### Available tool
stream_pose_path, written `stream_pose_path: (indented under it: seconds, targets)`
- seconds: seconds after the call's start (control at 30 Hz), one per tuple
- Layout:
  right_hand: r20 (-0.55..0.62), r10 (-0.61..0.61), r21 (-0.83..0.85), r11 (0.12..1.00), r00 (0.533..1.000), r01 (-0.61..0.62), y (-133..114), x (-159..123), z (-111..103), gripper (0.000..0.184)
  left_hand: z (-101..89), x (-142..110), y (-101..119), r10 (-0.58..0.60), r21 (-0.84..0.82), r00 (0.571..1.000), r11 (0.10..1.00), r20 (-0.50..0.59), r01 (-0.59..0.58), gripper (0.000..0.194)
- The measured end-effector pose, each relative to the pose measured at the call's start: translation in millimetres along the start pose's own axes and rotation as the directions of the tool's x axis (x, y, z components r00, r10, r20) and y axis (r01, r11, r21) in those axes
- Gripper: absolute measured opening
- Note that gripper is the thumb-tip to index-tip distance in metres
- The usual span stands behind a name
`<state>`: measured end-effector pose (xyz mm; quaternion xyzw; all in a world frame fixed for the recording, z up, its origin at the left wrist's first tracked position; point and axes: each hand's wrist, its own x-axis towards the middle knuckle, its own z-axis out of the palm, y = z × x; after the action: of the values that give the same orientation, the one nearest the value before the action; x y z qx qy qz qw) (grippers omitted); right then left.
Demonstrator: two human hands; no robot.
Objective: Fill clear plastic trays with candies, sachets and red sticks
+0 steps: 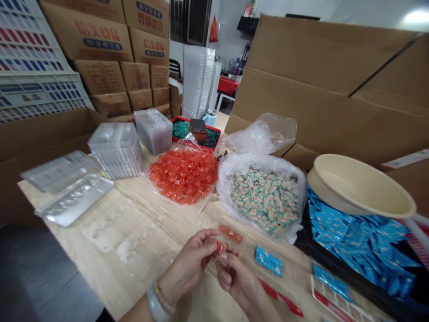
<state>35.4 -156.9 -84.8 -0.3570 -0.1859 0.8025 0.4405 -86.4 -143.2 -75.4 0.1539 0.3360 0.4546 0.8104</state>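
Both hands meet over the near part of the table, fingertips pinched together. Between them is a small red translucent piece point(219, 247). My left hand point(197, 252), with a bangle at the wrist, grips it from the left, and my right hand point(233, 270) grips it from the right. Just beyond the fingertips lies a short row of similar red pieces point(231, 234). A blue printed packet point(268, 260) rests to the right of my right hand. Red plastic items point(281, 297) lie beside that wrist. Clear plastic trays with moulded hollows point(134, 239) lie flat to the left.
A heap of red pieces point(184, 174) and a bag of small striped pieces point(264, 197) stand ahead. At right, a cream basin point(362, 183) sits over many blue packets point(362, 241). Stacked clear trays point(115, 150) are at left. Cardboard point(301, 85) rises behind.
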Motion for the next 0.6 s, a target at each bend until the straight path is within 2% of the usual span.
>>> stream_pose_path:
  seconds: [0.13, 0.2, 0.3, 0.33, 0.4, 0.47, 0.53, 0.6]
  targets:
    - [-0.055, -0.07, 0.001, 0.998, 0.996, 0.07, 10.9, -6.9, 7.0, 0.023, -1.6, -14.5, -2.3, -0.002, -0.118, 1.0, 0.993, -0.007, 0.001, 0.033]
    - [-0.058, -0.114, -0.064, 0.992, 0.992, 0.111, 16.5, -9.7, 12.3, 0.024, -3.0, -21.9, -1.6, 0.038, -0.028, 0.999, 0.999, -0.024, -0.039, 0.035]
    - [-0.04, -0.18, -0.235, 0.958, 0.983, 0.165, 23.5, -13.5, 23.3, 0.029, -5.3, -32.6, 1.8, 0.124, 0.2, 0.99, 0.974, -0.06, -0.11, 0.038]
    - [-0.033, -0.192, -0.29, 0.941, 0.981, 0.174, 25.5, -15.0, 27.2, 0.03, -6.5, -36.0, 2.9, 0.141, 0.233, 0.987, 0.965, -0.071, -0.121, 0.038]
    - [-0.018, -0.233, -0.399, 0.894, 0.972, 0.206, 29.0, -18.4, 34.4, 0.031, -10.2, -42.4, 3.9, 0.136, 0.194, 0.986, 0.974, -0.094, -0.116, 0.036]
    - [0.034, -0.336, -0.533, 0.791, 0.941, 0.301, 31.8, -22.3, 39.3, 0.023, -15.4, -48.4, 2.9, 0.111, 0.077, 0.987, 0.992, -0.114, -0.102, 0.034]
    - [0.155, -0.445, -0.673, 0.606, 0.882, 0.425, 33.3, -26.1, 41.5, 0.015, -21.0, -54.5, 0.5, 0.099, -0.021, 0.988, 0.995, -0.119, -0.102, 0.033]
    - [0.279, -0.474, -0.763, 0.419, 0.835, 0.492, 33.6, -29.2, 41.8, 0.018, -25.0, -61.2, -2.3, 0.091, -0.085, 0.989, 0.991, -0.116, -0.101, 0.033]
